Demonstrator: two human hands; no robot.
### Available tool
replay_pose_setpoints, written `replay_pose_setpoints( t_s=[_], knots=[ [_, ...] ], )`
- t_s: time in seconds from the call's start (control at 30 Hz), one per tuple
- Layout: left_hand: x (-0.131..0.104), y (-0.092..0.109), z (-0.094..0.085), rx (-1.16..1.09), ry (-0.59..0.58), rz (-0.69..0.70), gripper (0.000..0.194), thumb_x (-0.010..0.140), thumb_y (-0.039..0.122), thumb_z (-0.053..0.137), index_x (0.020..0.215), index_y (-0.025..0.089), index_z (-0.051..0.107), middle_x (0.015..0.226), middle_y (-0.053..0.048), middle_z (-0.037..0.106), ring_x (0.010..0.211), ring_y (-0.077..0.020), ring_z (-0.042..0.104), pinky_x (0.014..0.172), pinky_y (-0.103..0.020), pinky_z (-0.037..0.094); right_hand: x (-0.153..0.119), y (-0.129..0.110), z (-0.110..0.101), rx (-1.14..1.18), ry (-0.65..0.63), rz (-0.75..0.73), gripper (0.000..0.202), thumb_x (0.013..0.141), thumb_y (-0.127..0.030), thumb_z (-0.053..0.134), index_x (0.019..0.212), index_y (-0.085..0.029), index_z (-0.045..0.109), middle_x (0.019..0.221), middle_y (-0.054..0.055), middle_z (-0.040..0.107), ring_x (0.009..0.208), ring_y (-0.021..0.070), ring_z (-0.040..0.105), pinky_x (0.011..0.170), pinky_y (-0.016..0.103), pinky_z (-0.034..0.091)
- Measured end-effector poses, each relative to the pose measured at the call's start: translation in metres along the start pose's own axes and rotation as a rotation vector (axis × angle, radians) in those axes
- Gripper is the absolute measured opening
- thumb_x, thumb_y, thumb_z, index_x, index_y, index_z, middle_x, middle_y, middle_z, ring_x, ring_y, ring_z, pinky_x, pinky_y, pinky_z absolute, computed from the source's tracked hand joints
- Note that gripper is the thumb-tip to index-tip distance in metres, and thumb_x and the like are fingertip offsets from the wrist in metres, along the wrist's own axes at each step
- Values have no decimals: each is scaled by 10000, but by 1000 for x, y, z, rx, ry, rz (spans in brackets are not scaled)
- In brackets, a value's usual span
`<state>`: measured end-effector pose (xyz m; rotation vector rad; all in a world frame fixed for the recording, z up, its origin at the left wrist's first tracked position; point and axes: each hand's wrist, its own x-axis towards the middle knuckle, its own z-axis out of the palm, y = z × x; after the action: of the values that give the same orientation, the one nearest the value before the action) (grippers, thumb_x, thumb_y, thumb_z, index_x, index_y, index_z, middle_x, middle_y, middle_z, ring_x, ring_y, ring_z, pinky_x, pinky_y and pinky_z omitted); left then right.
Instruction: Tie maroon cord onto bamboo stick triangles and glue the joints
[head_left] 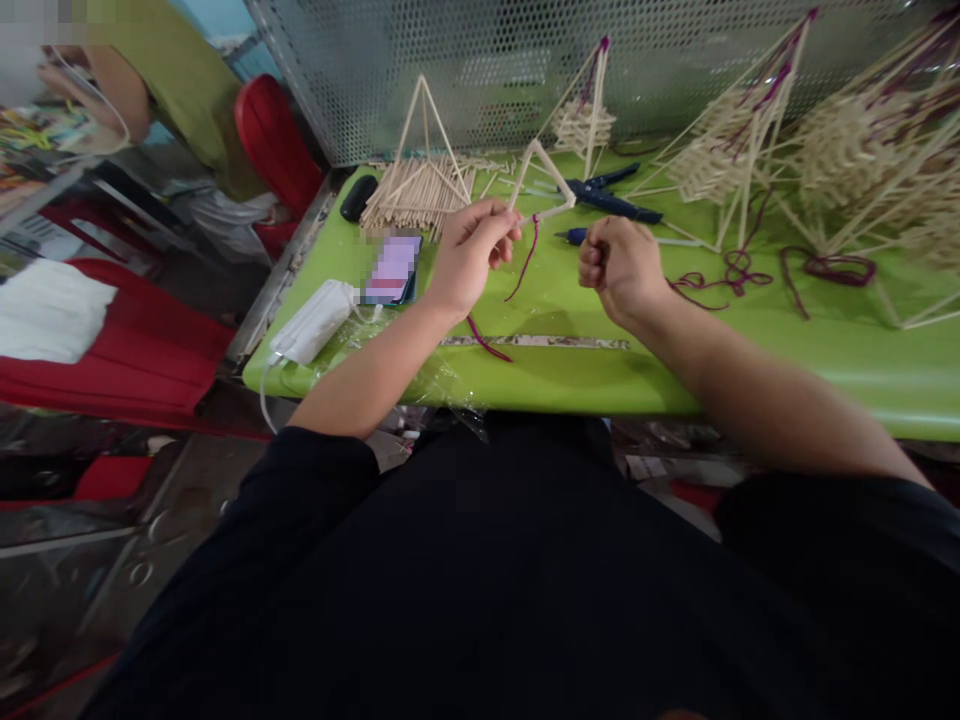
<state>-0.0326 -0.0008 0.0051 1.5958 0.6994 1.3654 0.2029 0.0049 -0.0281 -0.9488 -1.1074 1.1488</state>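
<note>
My left hand [476, 250] pinches the left corner of a small triangle of thin wooden sticks [555, 178], held just above the green table. A short purple string [534, 248] is knotted to its lower side and hangs down. To its right, my right hand [621, 262] is closed with the fingers curled in; whatever it holds, if anything, is hidden. Behind that hand, a slim dark blue pointed tool [571, 236] is partly covered by it. Black-handled pliers [611, 192] lie just beyond. Another purple string [491, 345] trails near the table's front edge.
Loose sticks [409, 200] are piled at the back left, near a phone [394, 268] and a white power bank [313, 320]. Stick frames with purple string [716, 145] crowd the right. A metal mesh panel [480, 80] borders the back. Another person [172, 90] sits left.
</note>
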Motion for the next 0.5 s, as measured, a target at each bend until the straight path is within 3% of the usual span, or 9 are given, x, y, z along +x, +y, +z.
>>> replay_pose_setpoints(
  t_s=[0.13,0.23,0.33,0.5],
  knots=[
    [0,1,1,2,1,-25,302,1101,396,642,865,232,736,783,20,665,656,-72,611,607,-248,416,4,0,-5,-31,-70,55,674,961,-688,850,681,-276,396,590,-41,332,459,107,197,342,285,184],
    [-1,1,0,32,-13,-24,326,1113,429,643,867,232,726,785,17,668,662,-78,608,621,-252,428,0,-1,-1,-81,-150,35,684,973,-787,836,709,-279,461,577,-50,337,448,109,222,336,285,201],
    [-1,-1,-1,7,-26,12,338,1102,472,677,868,234,731,785,14,675,663,-85,608,611,-255,419,-7,-3,2,-138,-204,-80,609,912,-760,937,781,-255,623,599,-31,479,472,111,381,380,279,323],
    [1,-5,0,-7,-38,36,404,1078,546,717,824,232,723,768,23,655,646,-78,603,594,-250,404,-18,-10,7,-206,-238,-300,359,908,-522,1018,913,-257,777,756,13,700,649,160,633,591,324,586]
  ],
)
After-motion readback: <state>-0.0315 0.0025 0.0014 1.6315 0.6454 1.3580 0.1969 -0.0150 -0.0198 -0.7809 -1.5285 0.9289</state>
